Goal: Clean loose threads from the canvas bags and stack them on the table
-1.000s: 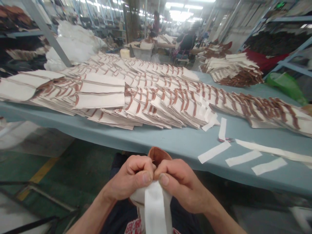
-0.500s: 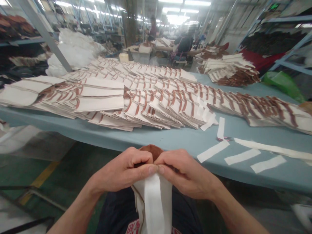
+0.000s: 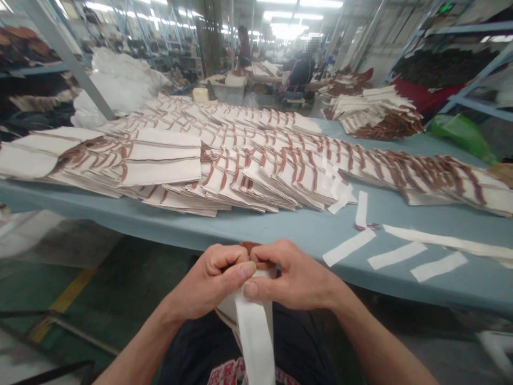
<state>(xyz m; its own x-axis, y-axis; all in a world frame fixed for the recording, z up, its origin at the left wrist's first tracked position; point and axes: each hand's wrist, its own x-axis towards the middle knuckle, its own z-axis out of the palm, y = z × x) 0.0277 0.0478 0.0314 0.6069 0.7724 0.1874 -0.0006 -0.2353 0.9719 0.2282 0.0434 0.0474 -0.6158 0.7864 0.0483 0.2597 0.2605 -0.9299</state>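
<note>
Strip [image 3: 256, 339] at 6 o'clock is plain white; held piece [image 3: 228, 310] is cream, brown at 12 o'clock; stacked pieces [image 3: 164, 171], 9 to 3 o'clock, show brown bands on cream; loose strips [image 3: 396, 255] at 4 o'clock are white; table cover [image 3: 248, 229] is blue-grey.

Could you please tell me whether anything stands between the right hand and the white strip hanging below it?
Nothing visible does: the right hand has its thumb on the white strip, close beside the left hand.

Matt cloth strip [image 3: 255, 337], glossy plastic sheeting [image 3: 120, 77]
</note>
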